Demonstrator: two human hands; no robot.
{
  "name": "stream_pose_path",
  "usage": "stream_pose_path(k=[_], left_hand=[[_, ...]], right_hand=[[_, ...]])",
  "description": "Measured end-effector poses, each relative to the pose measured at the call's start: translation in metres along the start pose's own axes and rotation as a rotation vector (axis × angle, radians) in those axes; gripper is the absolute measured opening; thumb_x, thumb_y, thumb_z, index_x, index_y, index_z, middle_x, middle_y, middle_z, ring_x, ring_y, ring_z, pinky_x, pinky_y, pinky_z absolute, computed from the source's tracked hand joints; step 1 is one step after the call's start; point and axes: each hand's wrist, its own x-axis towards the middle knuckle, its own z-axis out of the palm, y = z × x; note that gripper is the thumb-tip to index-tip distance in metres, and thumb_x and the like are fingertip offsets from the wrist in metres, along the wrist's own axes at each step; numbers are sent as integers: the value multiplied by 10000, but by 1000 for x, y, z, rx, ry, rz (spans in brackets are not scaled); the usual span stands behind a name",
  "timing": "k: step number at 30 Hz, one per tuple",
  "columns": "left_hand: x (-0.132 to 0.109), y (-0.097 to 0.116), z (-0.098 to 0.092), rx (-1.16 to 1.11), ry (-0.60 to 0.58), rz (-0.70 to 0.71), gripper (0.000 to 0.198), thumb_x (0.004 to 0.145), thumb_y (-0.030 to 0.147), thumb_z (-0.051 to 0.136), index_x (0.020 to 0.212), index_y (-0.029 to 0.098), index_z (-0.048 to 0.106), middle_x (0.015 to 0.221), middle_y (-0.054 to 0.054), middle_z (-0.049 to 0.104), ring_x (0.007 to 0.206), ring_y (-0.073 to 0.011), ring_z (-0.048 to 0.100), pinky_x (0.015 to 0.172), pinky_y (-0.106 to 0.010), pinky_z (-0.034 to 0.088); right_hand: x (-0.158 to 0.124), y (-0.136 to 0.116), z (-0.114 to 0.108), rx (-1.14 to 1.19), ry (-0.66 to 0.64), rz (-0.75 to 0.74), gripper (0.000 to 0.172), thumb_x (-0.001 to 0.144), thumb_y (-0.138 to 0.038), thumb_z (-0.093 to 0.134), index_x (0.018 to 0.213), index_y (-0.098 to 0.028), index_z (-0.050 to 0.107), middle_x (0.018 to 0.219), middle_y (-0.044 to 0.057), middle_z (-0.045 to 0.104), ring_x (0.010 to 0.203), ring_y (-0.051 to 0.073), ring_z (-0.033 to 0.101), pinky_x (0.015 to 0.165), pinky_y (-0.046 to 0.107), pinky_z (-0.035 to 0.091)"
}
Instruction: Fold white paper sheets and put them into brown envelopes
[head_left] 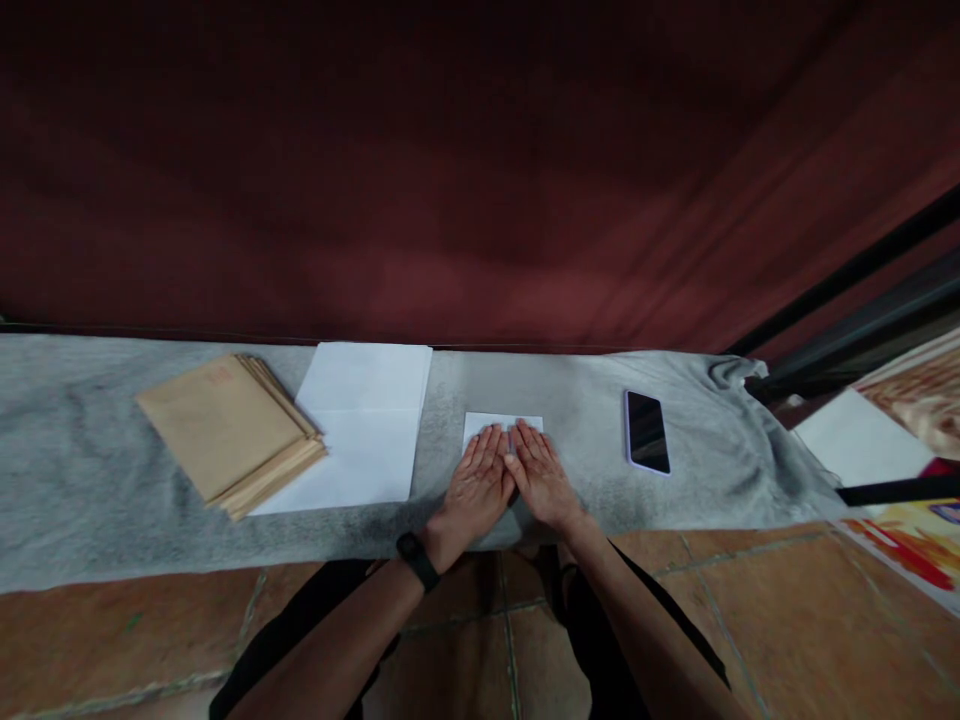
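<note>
A small white piece of paper (495, 419), apparently folded, lies flat on the grey cloth in front of me. My left hand (478, 482) rests on its left part, palm down with the fingers stretched out. Beside it, my right hand (541, 476) lies flat on the right part, its thumb touching or crossing near the left hand. Both hands cover most of the paper, so only its far edge and corners show. A black band (418, 560) sits on my left wrist.
To the left, a stack of brown envelopes (225, 425) overlaps a pile of white paper sheets (367, 420). A phone (647, 432) in a lilac case lies on the right of the grey cloth (97, 450). Behind stands a dark red fabric wall (465, 220); tiled floor (757, 590) is below.
</note>
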Motion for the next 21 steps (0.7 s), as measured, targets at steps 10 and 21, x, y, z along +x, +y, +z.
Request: stream_pose_path(k=[10,21], left_hand=[[19,-11,-8,56,-55,-124,596,1007,287,316,1537,15,330,1615,-202,342,1538,-277,237,1249,-485,240],[16,-20,-4,79,-28,-252,652,1014,355,344,1562,8,277,1628,-206,305,1538,-287,239,1257,-468,221]], right_hand=[[5,1,2,-111,44,19,588,1081,-422,263,1558,-92,362,1628,155,342,1527,253,279,1235,459,256],[2,16,11,-132,132,31,646,1062,-466,329,1586,-91,287,1616,186,353,1502,301,321,1212,519,265]])
